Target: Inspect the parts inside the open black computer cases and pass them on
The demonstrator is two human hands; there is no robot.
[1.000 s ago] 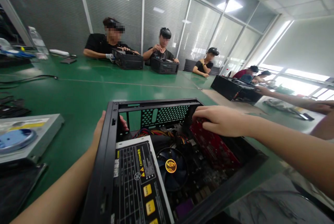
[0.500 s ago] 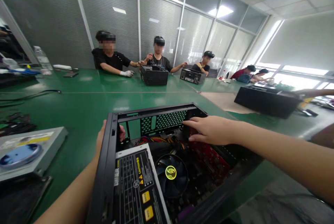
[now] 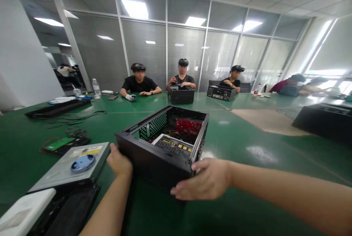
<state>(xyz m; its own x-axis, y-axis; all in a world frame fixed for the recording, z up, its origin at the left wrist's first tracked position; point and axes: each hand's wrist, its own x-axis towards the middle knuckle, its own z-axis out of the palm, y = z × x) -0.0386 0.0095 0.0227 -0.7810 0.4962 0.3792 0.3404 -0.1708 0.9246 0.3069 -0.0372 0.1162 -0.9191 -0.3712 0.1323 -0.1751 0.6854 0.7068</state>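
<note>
An open black computer case [image 3: 154, 159] sits on the green table [image 3: 242, 162] in front of me. Inside it I see a red card [image 3: 188, 126], a power supply with yellow labels [image 3: 173, 145] and coloured wires. My left hand [image 3: 118, 162] grips the case's near left corner, fingers hidden behind the wall. My right hand [image 3: 205, 181] is pressed against the near right corner, fingers curled along the bottom edge.
A grey optical drive [image 3: 73, 164] lies left of the case, with a green board [image 3: 59, 144] and cables beyond it. Several people sit across the table with black cases [image 3: 180, 95]. Another black case [image 3: 324, 120] stands at the right, a water bottle [image 3: 96, 88] far left.
Both hands left the inside of the case and now hold its near corners. The case stands farther from me and is turned; my view has risen and pulled back.
</note>
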